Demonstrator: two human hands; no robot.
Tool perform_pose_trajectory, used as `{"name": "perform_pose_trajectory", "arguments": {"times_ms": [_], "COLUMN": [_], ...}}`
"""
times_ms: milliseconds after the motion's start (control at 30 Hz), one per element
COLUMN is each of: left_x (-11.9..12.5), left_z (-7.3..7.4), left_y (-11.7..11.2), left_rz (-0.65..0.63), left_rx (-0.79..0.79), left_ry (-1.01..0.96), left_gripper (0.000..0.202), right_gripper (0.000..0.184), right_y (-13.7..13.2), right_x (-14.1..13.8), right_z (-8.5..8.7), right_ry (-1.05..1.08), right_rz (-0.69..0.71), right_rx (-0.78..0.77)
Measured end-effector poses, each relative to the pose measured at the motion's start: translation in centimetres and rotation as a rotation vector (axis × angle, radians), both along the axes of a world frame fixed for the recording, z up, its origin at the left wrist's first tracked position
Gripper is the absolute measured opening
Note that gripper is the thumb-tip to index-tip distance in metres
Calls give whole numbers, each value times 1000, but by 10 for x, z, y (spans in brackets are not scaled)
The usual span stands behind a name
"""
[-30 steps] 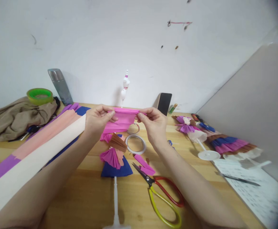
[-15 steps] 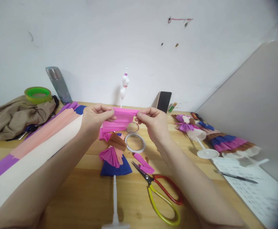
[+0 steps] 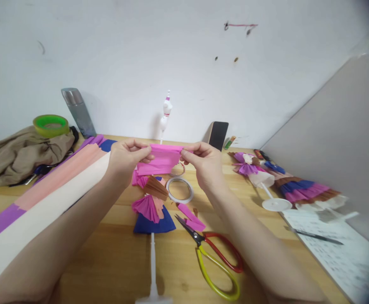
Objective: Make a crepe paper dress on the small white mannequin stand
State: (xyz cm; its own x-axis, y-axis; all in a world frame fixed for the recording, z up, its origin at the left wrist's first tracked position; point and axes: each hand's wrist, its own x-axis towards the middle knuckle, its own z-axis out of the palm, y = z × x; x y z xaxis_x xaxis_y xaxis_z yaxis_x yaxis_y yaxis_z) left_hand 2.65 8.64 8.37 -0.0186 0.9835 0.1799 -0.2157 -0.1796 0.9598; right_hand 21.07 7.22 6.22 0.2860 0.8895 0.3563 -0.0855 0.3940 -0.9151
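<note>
A strip of pink crepe paper (image 3: 163, 159) is stretched between my two hands, its upper edge folded over. My left hand (image 3: 130, 157) pinches the left end of that edge, and my right hand (image 3: 202, 159) pinches the right end. Just below lies a doll figure in a crepe-paper dress (image 3: 154, 221), with blue, pink and brown pleated layers on a white stand. Rolls of tape (image 3: 179, 190) rest beyond it, partly behind the paper. Scissors (image 3: 198, 240) with one red and one yellow handle lie open beside pink paper scraps (image 3: 190, 217).
Crepe paper sheets (image 3: 60, 185) spread along the left. Behind them are a brown cloth (image 3: 22, 152), a green tape roll (image 3: 50, 126) and a thermos (image 3: 78, 112). A phone (image 3: 218, 135) leans on the wall. Finished-looking paper dresses (image 3: 304, 188), a pen (image 3: 319, 237) and a printed sheet (image 3: 339, 257) occupy the right.
The pink paper hangs slightly differently and covers more of the tape roll behind it. Both hands keep their pinch in nearly the same place.
</note>
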Motion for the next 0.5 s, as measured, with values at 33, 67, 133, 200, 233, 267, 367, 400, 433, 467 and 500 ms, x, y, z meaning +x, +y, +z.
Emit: {"name": "perform_pose_trajectory", "arguments": {"times_ms": [33, 67, 133, 200, 233, 267, 367, 400, 433, 467, 500], "left_x": [0, 0, -1, -1, -1, -2, -2, -1, -1, -1, -1], "left_z": [0, 0, 0, 1, 1, 1, 0, 0, -1, -1, -2], "left_y": [0, 0, 0, 0, 0, 0, 0, 0, 0, 0, 0], "left_rz": [13, 25, 38, 41, 42, 44, 45, 41, 39, 39, 39], "left_rx": [12, 23, 48, 73, 83, 88, 100, 106, 114, 122, 131], "left_ry": [5, 8, 17, 27, 30, 30, 20, 22, 25, 29, 31], "left_gripper": [16, 15, 13, 10, 10, 10, 11, 11, 10, 10, 10], "right_gripper": [11, 10, 10, 10, 10, 10, 10, 11, 11, 11, 11], "right_y": [0, -1, -1, -2, -2, -2, -1, -2, -2, -2, -2], "right_x": [-1, -1, -2, -2, -1, -1, -1, -1, -1, -1, -1], "right_z": [0, 1, 1, 1, 1, 1, 1, 1, 1, 1, 1], "right_ry": [-20, -36, -49, -52, -53, -51, -59, -62, -65, -67, -67], "right_rz": [-17, -29, -42, -40, -35, -32, -38, -44, -48, -52, -55], "right_rx": [24, 45, 70, 76, 76, 75, 72, 71, 71, 75, 80]}}
